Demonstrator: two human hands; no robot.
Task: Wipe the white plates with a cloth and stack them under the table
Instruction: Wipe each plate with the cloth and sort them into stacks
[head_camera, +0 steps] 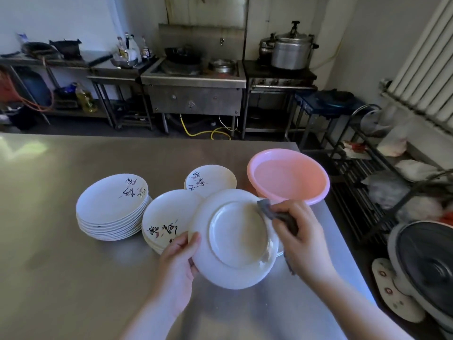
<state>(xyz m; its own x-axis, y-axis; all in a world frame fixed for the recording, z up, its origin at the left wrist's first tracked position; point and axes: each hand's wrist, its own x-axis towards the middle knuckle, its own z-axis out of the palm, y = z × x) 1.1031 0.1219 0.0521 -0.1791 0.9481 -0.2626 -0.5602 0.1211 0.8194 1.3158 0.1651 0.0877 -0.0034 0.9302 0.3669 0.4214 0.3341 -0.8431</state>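
Three stacks of white plates are sitting on the steel table point(73, 168) in the head view, plus one plate point(234, 238) being held above it at lower centre. The tall stack point(111, 208), left of centre, is showing about nine rims; an exact count is not possible. The middle stack point(169, 217) is lying just beside it, partly hidden behind the held plate, with a few rims visible. The small stack point(209, 177) is sitting further up the frame, next to one pink basin point(289, 176) holding water at right of centre.

The held plate is tilting, underside and foot ring facing the camera. The left hand point(177, 258) is gripping its left rim, thumb curling over the edge, fingers hidden behind. The right hand point(302, 238) is at the plate's right rim, fingers closing round one grey cloth point(277, 213); the cloth's free end is pressing on the plate's upper right edge.

One pressure cooker point(293, 49) is standing on the counter at upper right of the frame. One wire rack point(362, 173) is standing at the right edge.
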